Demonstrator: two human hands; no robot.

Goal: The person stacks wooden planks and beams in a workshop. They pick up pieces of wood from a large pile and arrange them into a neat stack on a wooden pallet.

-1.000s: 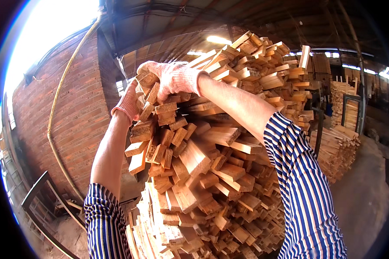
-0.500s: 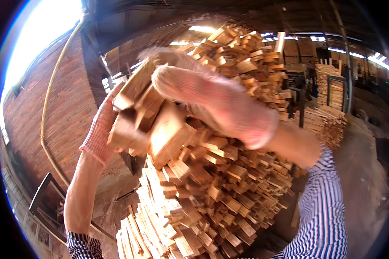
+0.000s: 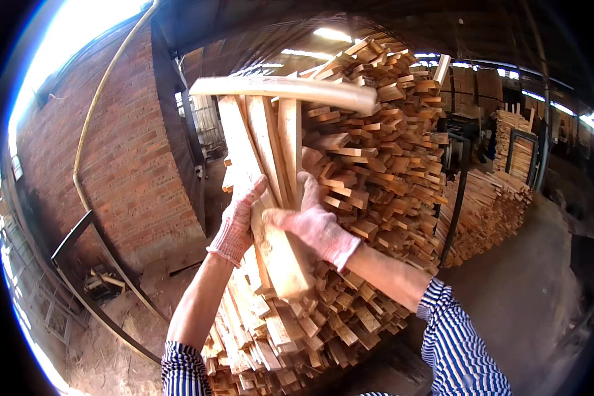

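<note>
A bundle of several pale wooden strips [image 3: 280, 261] stands between my two hands, long ends pointing away from me. My left hand [image 3: 239, 221], in a pinkish knitted glove, grips the bundle's left side. On the other side my right hand [image 3: 320, 228], gloved alike, presses against the strips with its thumb across the front. Another strip [image 3: 277, 87] lies crosswise by the far ends of the bundle; whether it touches them I cannot tell. Directly beneath and beyond is a tall pile of cut wooden strips [image 3: 389, 158], ends facing out unevenly.
A brick wall [image 3: 119, 158] rises at the left, with a pale hose or pole [image 3: 89, 119] in front. Below it a dark metal frame [image 3: 72, 244] leans near the floor. Right of the pile stand a dark upright post [image 3: 457, 204] and more stacked wood [image 3: 488, 204].
Both hands have come down and nearer together, bringing the wood with them. My right hand has shifted from over the top of the wood to its right side. The view has shifted too.
</note>
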